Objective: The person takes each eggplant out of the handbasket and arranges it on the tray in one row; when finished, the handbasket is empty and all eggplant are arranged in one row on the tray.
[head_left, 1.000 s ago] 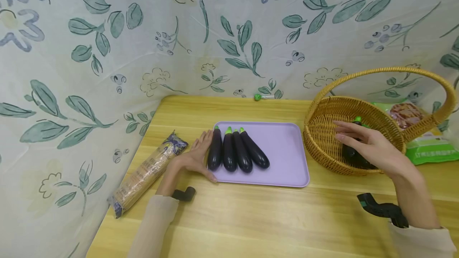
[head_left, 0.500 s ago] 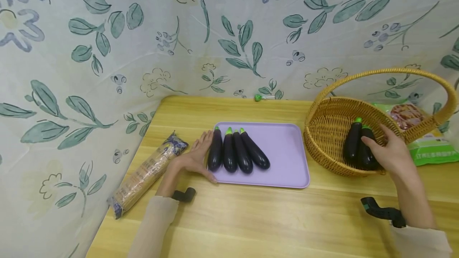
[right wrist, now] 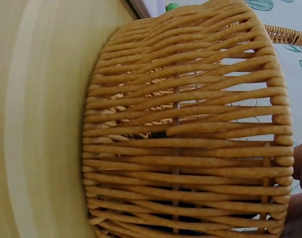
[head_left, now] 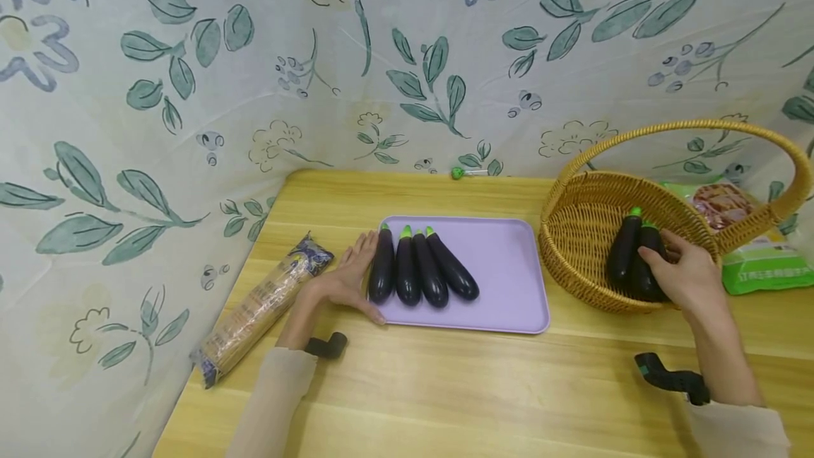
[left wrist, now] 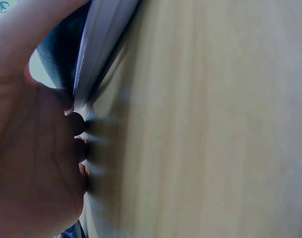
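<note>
In the basket, right side: two eggplants lie next to each other, stems pointing far. The basket (head_left: 575,221) sits right of the tray (head_left: 509,274), and the other eggplant (head_left: 623,253) is on the left, up against the held eggplant (head_left: 647,267).
Right hand: the right hand (head_left: 689,278) reaches in over the near right rim, thumb over the held eggplant and fingers bent down its right side, so a pinch as far as I can tell. Fingertips are hidden.
Left hand: the left hand (head_left: 346,281) is at the tray's left edge, fingers straight and pretty close together, thumb spread toward the near left corner. Not gripping anything.
Tray: four eggplants (head_left: 429,271) bunched on the left half, right half bare.
Slip risk: that skin looks glossy, so a weak pinch could probably let it drop or roll back.
Snag risk: lift too low and it might clip the rim or handle (head_left: 687,124). Nobody's steadying the basket, so a knock could tip or drag it imo.
Roll risk: if the left hand nudges the tray, the round ones might shift.
</note>
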Tool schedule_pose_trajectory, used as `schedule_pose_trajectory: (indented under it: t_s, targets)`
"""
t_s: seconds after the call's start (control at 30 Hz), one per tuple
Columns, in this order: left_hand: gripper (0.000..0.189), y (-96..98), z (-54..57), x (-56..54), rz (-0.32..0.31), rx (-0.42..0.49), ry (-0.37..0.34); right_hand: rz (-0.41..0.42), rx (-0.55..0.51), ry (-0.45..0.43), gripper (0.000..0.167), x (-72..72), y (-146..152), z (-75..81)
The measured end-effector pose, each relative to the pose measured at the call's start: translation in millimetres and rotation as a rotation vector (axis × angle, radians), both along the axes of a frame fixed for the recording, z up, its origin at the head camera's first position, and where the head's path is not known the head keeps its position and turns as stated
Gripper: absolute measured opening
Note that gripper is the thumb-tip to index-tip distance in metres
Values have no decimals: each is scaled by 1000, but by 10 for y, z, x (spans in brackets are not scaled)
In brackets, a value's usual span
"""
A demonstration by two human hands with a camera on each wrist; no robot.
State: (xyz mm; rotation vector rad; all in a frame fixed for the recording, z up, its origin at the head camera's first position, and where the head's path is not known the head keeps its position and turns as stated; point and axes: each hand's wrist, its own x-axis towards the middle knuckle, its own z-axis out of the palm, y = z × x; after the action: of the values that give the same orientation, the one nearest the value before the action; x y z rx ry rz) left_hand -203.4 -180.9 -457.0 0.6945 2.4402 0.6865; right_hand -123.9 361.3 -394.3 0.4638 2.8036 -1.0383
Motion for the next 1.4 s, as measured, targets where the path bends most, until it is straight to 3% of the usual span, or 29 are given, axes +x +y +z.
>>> schedule_pose_trajectory:
  t_s: [0.3,0.57,0.87,1.2,1.4]
  targets:
    - [165,16,31,2,4,-9,-5,20,59,61,64,-36,-3,9]
    - [166,26,6,-42,2,-2,-6,66,69,107,63,-36,-53,30]
    - [166,20,0,-31,3,-11,-12,57,-119,118,62,91,-88,165]
    - [165,25,20,-21,5,-12,-6,272,-191,97,57,245,-39,355]
    - [166,11,4,-29,1,-4,-9,376,-301,46,55,241,-259,405]
